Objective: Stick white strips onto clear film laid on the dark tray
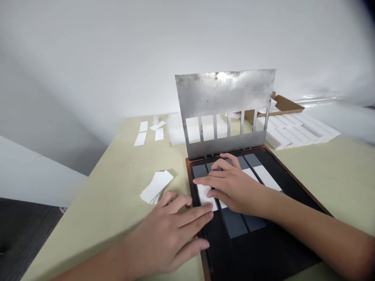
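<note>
I find the tray [258,249] black with a brown edge, lying on the table [88,218], and take it as the reference for all positions. The metal plate [222,93] stands raised at the tray's far edge, a row of rectangular openings cut across its lower part and dark blotches along its upper part. Within the tray, grey panels [234,222] are set in columns divided by black strips, and white cards lie across them in a row. The leftmost card [205,190] lies at the tray's left side, where both my hands are at work. My right hand [231,183] is open over the tray, fingers spread and slightly bent, with index fingertip and thumb at this card. My left hand [175,230] reaches in across the tray's left edge, open, index and middle fingers extended to the card's near end, thumb held apart from them. The rightmost card [266,177] lies flat toward the tray's right side; those between are partly covered by my right hand. Just left of the tray, a fanned stack [156,187] of white cards rests on the table. Beyond the tray to the left lie a few loose cards [140,138]. Beyond it to the right are white strips [301,130] set side by side, with an open brown box [288,105] behind them.
</note>
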The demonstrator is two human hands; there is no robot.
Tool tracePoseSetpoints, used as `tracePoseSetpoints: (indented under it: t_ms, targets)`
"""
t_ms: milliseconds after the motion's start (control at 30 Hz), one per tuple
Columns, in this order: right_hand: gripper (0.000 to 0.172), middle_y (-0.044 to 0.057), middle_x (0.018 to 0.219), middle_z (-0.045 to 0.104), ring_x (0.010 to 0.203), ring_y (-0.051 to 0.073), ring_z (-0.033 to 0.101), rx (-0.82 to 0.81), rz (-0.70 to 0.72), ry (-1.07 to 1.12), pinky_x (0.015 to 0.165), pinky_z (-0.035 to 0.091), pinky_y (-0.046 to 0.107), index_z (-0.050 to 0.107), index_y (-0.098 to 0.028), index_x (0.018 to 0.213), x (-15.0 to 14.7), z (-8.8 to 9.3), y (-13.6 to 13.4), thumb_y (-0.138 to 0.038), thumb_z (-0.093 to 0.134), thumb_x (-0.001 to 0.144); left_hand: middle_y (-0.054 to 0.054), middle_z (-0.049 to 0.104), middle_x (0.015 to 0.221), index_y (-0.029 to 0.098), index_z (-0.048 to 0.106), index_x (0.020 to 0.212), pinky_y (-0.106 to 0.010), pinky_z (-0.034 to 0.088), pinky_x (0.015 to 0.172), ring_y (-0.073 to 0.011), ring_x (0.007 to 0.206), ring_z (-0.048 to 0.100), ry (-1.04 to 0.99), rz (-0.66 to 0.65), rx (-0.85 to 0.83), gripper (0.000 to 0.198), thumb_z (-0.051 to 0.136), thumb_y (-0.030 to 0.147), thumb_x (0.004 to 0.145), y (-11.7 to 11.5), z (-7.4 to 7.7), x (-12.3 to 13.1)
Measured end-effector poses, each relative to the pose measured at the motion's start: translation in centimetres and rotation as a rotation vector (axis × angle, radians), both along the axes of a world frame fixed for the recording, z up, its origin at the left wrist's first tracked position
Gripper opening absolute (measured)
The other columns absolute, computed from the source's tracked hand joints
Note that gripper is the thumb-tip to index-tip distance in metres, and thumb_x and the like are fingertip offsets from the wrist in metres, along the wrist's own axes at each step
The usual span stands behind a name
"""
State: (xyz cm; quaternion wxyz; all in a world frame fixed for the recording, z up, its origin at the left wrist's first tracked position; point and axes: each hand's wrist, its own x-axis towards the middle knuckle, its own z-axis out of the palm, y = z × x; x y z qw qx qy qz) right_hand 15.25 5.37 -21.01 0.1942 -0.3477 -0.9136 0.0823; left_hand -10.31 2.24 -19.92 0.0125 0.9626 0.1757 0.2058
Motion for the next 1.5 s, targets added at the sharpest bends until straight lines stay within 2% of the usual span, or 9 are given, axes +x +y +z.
tracePoseSetpoints:
  t_ms: [200,300,467,700,867,1033,1167,1300,1500]
  targets:
    - [0.047,0.004,0.104,0.078,0.109,0.027,0.053,0.003,0.019,-0.022,0.119,0.018,0.057,0.064,-0.024,0.141,0.1,0.5,-0.3,-0.008,0.055,0.097,0.002,0.070,0.142,0.020,0.068,0.137,-0.041,0.036,0.089,-0.0243,0.097,0.054,0.011,0.050,-0.037,0.034,0.059,0.034,0.107,0.0,-0.2,-0.1]
    - [0.038,0.005,0.107,0.078,0.112,0.027,0.053,-0.024,0.029,-0.004,0.120,0.016,0.056,0.064,-0.025,0.142,0.2,0.7,-0.5,-0.031,0.059,0.105,-0.001,0.071,0.141,0.018,0.065,0.141,-0.042,0.035,0.089,-0.0245,0.097,0.054,0.024,0.088,-0.028,0.039,0.058,0.036,0.107,0.2,-0.4,-0.2]
    - [0.079,0.005,0.113,0.077,0.114,0.027,0.054,-0.046,0.044,0.018,0.123,0.010,0.056,0.057,-0.025,0.149,0.2,0.3,-0.4,-0.070,0.074,0.086,-0.009,0.066,0.138,0.025,0.066,0.141,-0.043,0.033,0.088,-0.0302,0.106,0.053,0.054,0.195,0.010,0.037,0.053,0.036,0.108,0.3,-1.1,-0.5]
    - [0.048,0.002,0.115,0.079,0.113,0.026,0.055,-0.023,0.003,0.051,0.120,0.013,0.053,0.064,-0.027,0.140,-0.4,-0.4,0.0,-0.045,0.075,0.096,-0.017,0.063,0.130,0.016,0.061,0.143,-0.045,0.035,0.088,-0.0330,0.106,0.054,0.046,0.225,0.011,0.041,0.053,0.035,0.107,0.2,-1.6,-1.0]
    - [0.038,-0.002,0.112,0.080,0.109,0.024,0.054,-0.002,-0.014,0.048,0.118,0.015,0.053,0.066,-0.027,0.136,-0.6,-0.4,0.1,-0.026,0.071,0.099,-0.007,0.072,0.134,0.014,0.065,0.134,-0.043,0.034,0.092,-0.0274,0.105,0.056,-0.039,-0.010,-0.059,0.034,0.054,0.031,0.107,-0.1,-0.4,-0.5]
    - [0.035,-0.001,0.108,0.080,0.111,0.024,0.055,0.015,-0.021,0.055,0.119,0.016,0.054,0.065,-0.027,0.136,-0.6,-0.2,-0.1,-0.021,0.064,0.102,-0.001,0.073,0.135,0.018,0.066,0.136,-0.041,0.033,0.091,-0.0252,0.101,0.055,-0.026,0.068,-0.057,0.034,0.060,0.031,0.105,0.0,-0.3,-0.1]
    - [0.038,0.005,0.129,0.074,0.124,0.028,0.053,0.070,-0.092,0.006,0.122,0.015,0.058,0.062,-0.023,0.143,-0.8,-0.1,-0.3,-0.037,0.055,0.108,0.001,0.073,0.135,0.018,0.066,0.136,-0.041,0.032,0.089,-0.0240,0.098,0.053,-0.029,0.077,-0.088,0.034,0.060,0.032,0.106,-0.1,-0.4,-0.1]
    - [0.055,0.014,0.164,0.045,0.150,0.039,0.032,0.148,-0.216,-0.103,0.123,0.012,0.064,0.064,-0.015,0.141,-1.2,-0.2,-0.3,-0.055,0.042,0.110,0.001,0.073,0.135,0.018,0.066,0.135,-0.040,0.033,0.087,-0.0232,0.095,0.053,-0.014,0.073,-0.104,0.034,0.061,0.033,0.105,-0.3,-0.2,0.0]
    - [0.032,0.008,0.142,0.067,0.145,0.036,0.041,0.087,-0.174,-0.045,0.123,0.010,0.062,0.073,-0.020,0.114,-1.2,-0.2,-0.2,-0.046,0.055,0.107,0.000,0.074,0.135,0.018,0.065,0.138,-0.040,0.034,0.084,-0.0230,0.093,0.054,-0.011,0.077,-0.110,0.036,0.061,0.033,0.105,-0.2,-0.2,0.1]
